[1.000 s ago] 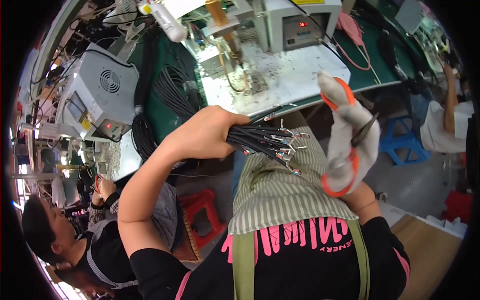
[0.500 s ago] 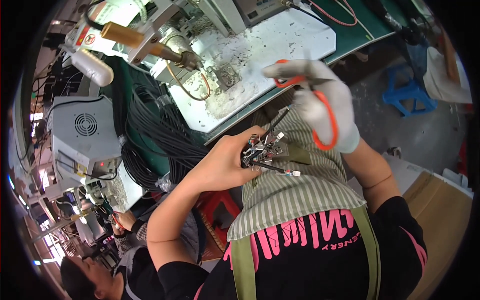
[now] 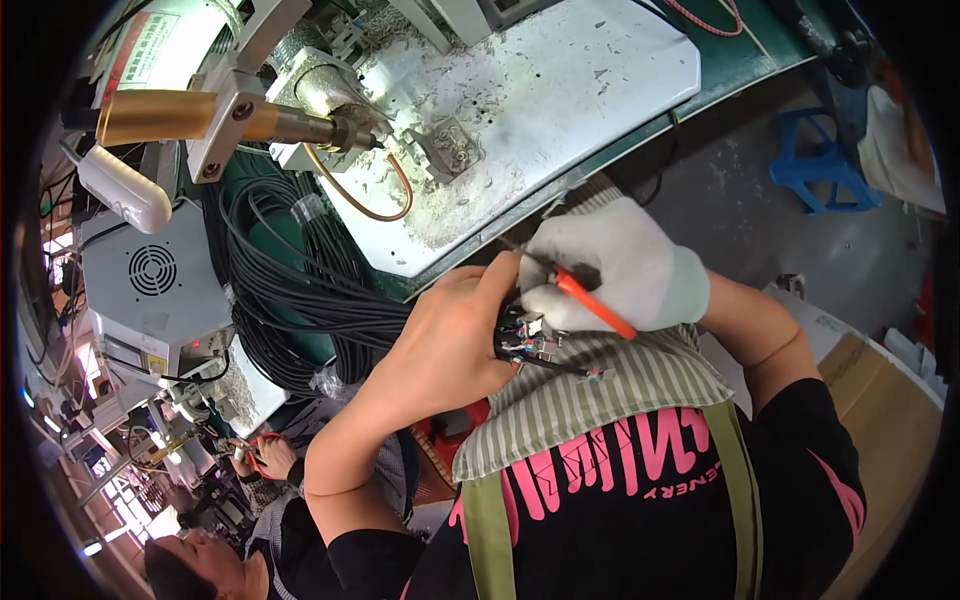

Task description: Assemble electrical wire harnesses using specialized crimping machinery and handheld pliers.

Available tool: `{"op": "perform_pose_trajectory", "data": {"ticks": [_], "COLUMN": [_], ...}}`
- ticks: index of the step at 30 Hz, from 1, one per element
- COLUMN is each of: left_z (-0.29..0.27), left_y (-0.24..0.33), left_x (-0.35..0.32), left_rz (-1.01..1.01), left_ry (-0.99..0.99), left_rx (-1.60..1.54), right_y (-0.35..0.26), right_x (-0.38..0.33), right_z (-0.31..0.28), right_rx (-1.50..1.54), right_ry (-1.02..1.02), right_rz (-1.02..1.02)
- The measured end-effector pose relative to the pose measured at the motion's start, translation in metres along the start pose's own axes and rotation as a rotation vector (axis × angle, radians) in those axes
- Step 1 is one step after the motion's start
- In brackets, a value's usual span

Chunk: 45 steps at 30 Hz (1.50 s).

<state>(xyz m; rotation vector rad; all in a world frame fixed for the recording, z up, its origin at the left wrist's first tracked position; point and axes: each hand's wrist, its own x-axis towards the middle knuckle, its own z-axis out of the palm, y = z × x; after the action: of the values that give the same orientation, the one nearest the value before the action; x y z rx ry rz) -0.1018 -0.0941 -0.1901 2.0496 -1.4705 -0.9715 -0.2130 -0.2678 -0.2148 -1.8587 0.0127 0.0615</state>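
Observation:
My bare left hand (image 3: 445,335) is closed round a bundle of black cables (image 3: 530,345). Their ends, with small metal connectors and coloured wires, stick out past my fingers over the striped apron (image 3: 560,425). In a white glove, my right hand (image 3: 625,260) grips scissors with an orange handle (image 3: 598,302). Its fingers are right beside the cable ends, close to my left fingertips. The blades are mostly hidden between the two hands, so I cannot tell whether they touch a cable.
Ahead is a white board (image 3: 570,90) strewn with metal scraps, with a soldering machine (image 3: 300,125) over it. Coiled black cables (image 3: 290,260) lie on the green bench beside a grey box (image 3: 155,280). A co-worker (image 3: 220,560) sits at lower left. A blue stool (image 3: 822,165) stands at right.
My right hand has come down and left with the scissors, from above the apron to the cable ends. The view has shifted a little.

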Motion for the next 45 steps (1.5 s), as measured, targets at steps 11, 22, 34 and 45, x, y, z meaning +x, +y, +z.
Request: {"op": "perform_pose_trajectory", "data": {"ticks": [11,22,34,45], "left_z": [0.004,0.005,0.006,0.011], "left_y": [-0.001,-0.008,0.007,-0.023], "left_x": [-0.011,-0.010,0.001,-0.023], "left_rz": [-0.087,-0.161,-0.155,-0.235], "left_ry": [0.041,0.166,0.169,0.281], "left_rx": [-0.115,-0.312,-0.228,-0.680], "right_y": [-0.004,-0.015,-0.028,-0.013], "right_x": [-0.011,-0.020,-0.024,-0.003], "right_z": [-0.023,-0.012,0.012,0.006], "right_rx": [-0.179,0.175,-0.291,-0.002], "right_ry": [0.257,0.198,0.163,0.191], "right_rz": [0.002,0.058,-0.076,-0.023]}}
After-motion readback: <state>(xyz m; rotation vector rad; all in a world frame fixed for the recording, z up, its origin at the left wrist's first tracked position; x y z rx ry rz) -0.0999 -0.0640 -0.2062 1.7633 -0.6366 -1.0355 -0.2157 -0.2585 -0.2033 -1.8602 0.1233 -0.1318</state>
